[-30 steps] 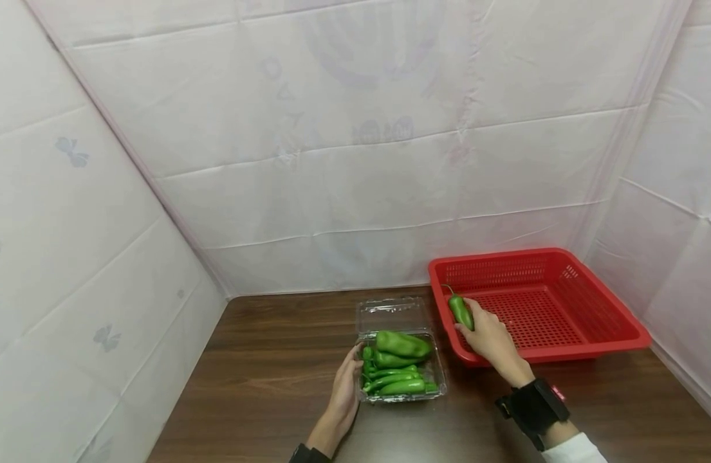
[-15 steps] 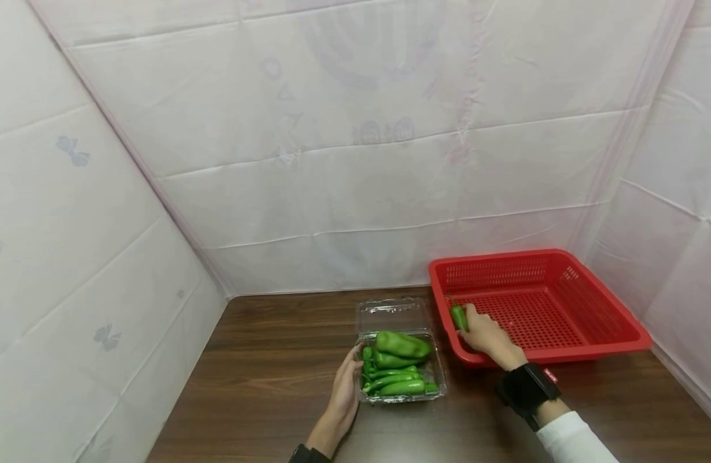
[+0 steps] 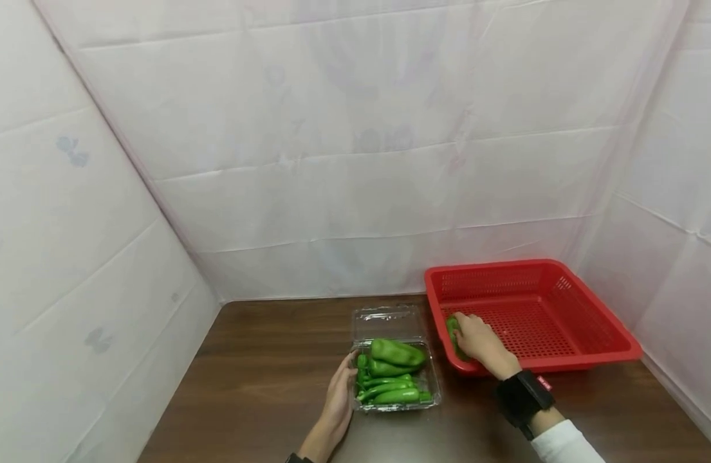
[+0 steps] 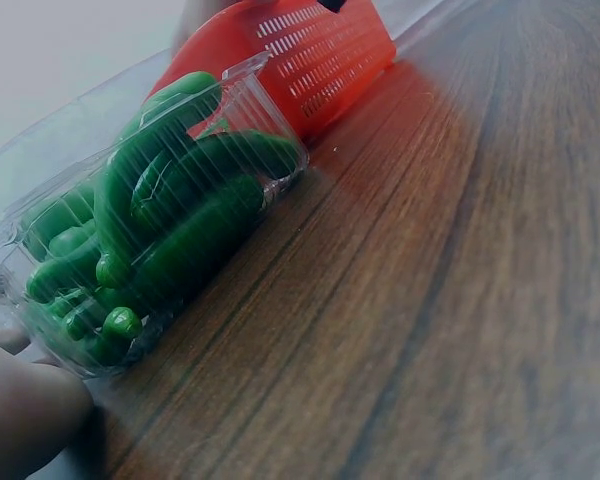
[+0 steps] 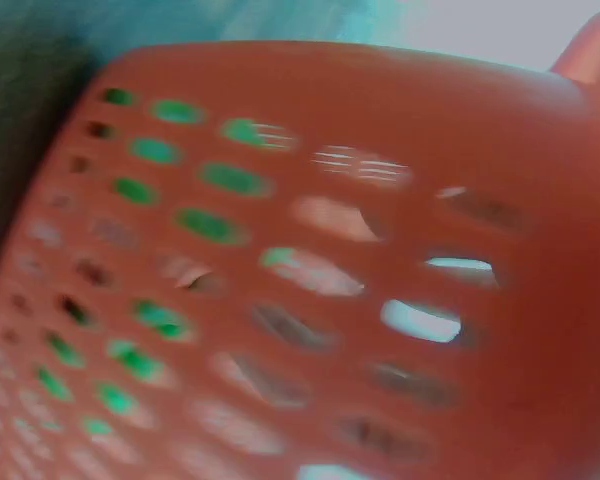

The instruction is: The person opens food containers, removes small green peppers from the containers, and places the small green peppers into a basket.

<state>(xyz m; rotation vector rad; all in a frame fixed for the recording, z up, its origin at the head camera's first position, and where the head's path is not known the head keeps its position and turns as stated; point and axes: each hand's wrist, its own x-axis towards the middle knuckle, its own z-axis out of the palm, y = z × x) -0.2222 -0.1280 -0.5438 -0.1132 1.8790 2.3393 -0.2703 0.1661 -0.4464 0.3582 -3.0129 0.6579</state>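
Observation:
A clear plastic clamshell container lies open on the table, with several green peppers of different sizes inside. My left hand holds its left edge; the left wrist view shows a thumb at the container's near corner. Inside the red basket, by its left wall, my right hand grips a green pepper, whose lower part is partly covered by the fingers. Through the slots of the basket wall, the right wrist view gives only glimpses of green and of the hand.
The brown wooden table carries both containers, the basket standing just right of the clamshell. The clamshell's lid lies folded back toward the rear. White sheets hang behind and at both sides.
My right hand has lowered the green pepper deeper into the basket and toward its near left corner. The left hand stays at the clamshell. The head view has shifted slightly.

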